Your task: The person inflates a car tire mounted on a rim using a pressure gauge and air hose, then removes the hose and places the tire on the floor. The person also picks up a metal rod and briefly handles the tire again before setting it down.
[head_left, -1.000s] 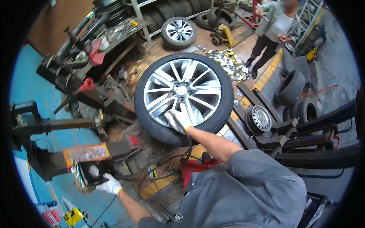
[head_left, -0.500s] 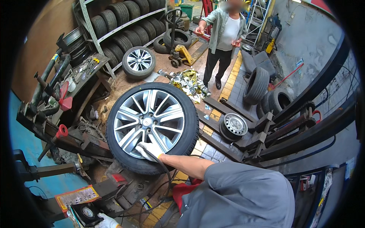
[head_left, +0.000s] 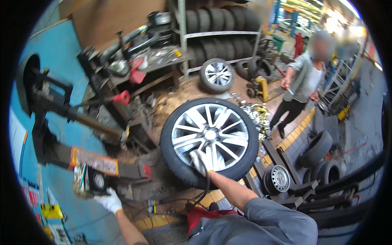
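A large alloy wheel (head_left: 210, 134) with a black tyre (head_left: 166, 161) stands tilted in front of me. My right hand (head_left: 199, 160), in a white glove, is closed on a dark air hose (head_left: 206, 178) at the lower left of the rim. The hose end is hidden by the glove and the rim. To the left, a round pressure gauge (head_left: 99, 180) sits in a black box near a machine arm. My gloved left hand (head_left: 109, 201) is at the box's lower right corner, thumb and fingers apart.
A person (head_left: 304, 77) stands at the far right, holding a small object. Crumpled foil (head_left: 258, 118), a smaller wheel (head_left: 217, 75) and a steel wheel (head_left: 277, 179) lie around. Behind are a tyre rack (head_left: 220, 35), a cluttered bench (head_left: 159, 57) and a yellow pallet jack (head_left: 263, 87).
My view has swung left, so the wheel and person appear farther right. More of my left hand and forearm shows beside the gauge. My right hand stays at the rim with the hose.
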`<state>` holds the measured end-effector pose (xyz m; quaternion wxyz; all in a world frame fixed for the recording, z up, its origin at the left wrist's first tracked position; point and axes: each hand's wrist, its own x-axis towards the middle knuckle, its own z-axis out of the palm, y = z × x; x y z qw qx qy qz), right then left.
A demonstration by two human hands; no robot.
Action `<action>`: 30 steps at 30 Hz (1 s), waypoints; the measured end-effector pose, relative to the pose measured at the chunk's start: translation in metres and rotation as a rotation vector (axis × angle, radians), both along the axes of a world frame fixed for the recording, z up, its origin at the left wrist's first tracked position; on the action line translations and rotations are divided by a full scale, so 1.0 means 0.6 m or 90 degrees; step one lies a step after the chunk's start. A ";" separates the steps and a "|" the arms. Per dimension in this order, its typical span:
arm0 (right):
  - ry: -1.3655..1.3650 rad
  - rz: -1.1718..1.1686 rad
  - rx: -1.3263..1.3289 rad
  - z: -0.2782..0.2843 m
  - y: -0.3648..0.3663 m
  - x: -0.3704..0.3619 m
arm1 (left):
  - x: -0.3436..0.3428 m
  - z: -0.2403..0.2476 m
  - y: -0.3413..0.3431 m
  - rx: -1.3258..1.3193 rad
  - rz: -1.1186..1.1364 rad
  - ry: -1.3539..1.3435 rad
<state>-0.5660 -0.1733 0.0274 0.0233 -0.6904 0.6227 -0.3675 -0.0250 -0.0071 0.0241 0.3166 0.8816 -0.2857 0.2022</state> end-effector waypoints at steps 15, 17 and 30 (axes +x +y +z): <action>-0.378 0.117 0.233 0.006 -0.047 -0.012 | 0.035 -0.033 -0.041 0.170 0.111 -0.063; -0.388 0.124 0.233 0.011 -0.042 -0.013 | 0.030 -0.023 -0.037 0.142 0.089 -0.043; -0.348 0.146 0.220 0.018 -0.036 -0.015 | 0.048 -0.042 -0.030 0.303 0.171 -0.118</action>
